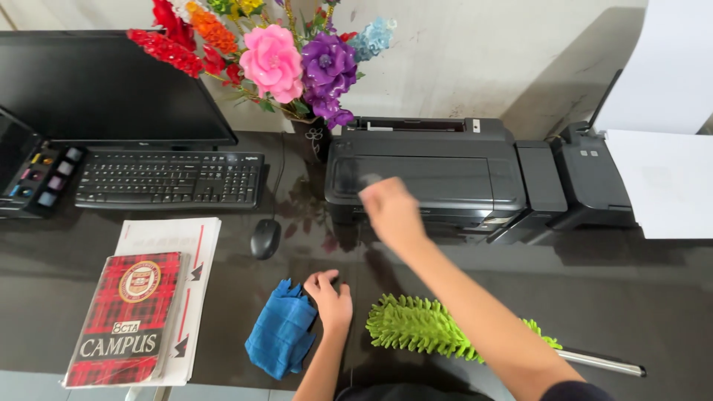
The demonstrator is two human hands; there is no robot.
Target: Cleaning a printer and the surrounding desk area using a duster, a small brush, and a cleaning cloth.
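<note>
Glossy black desk (631, 297) carried a soft, limp blue cloth (281, 334); my left hand (330, 297) rested curled beside it, empty, while my right hand (392, 212), blurred, grip unclear, hovered near the printer (445, 171).

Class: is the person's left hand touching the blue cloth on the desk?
Touching. The head view shows the left hand resting with its fingers against the upper right edge of the blue cloth, no gap visible.

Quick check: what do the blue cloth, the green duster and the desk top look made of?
Blue cloth: soft woven fabric, matte, crumpled in folds.
Green duster: fuzzy chenille-like fingers, probably microfibre, on a shiny metal-looking handle.
Desk top: dark, glossy, mirrors the flowers; polished stone or glass, hard to tell.
</note>
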